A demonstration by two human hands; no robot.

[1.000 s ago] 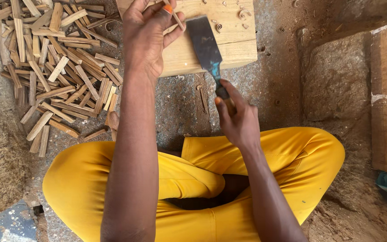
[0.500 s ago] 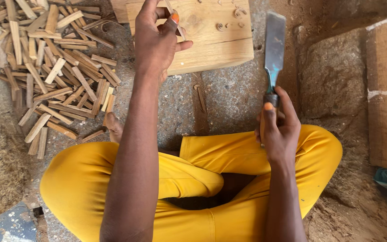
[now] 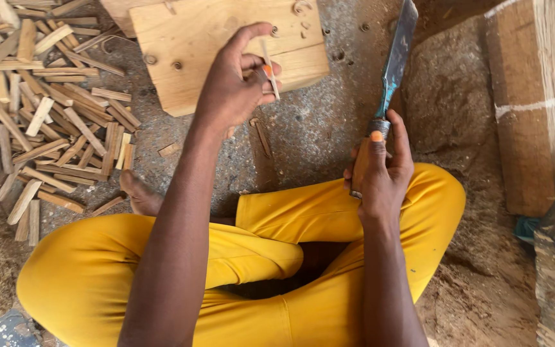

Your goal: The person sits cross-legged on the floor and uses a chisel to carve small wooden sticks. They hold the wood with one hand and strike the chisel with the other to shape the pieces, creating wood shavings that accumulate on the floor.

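My left hand [image 3: 232, 90] pinches a thin wood splinter [image 3: 268, 69] upright on the pine board [image 3: 207, 45]; my right hand [image 3: 380, 170] grips the chisel [image 3: 394, 61] tight, blade raised.

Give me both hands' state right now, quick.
Left hand: closed, pinching a thin wood stick upright on the wooden block.
Right hand: closed, gripping the chisel by its handle, blade raised.
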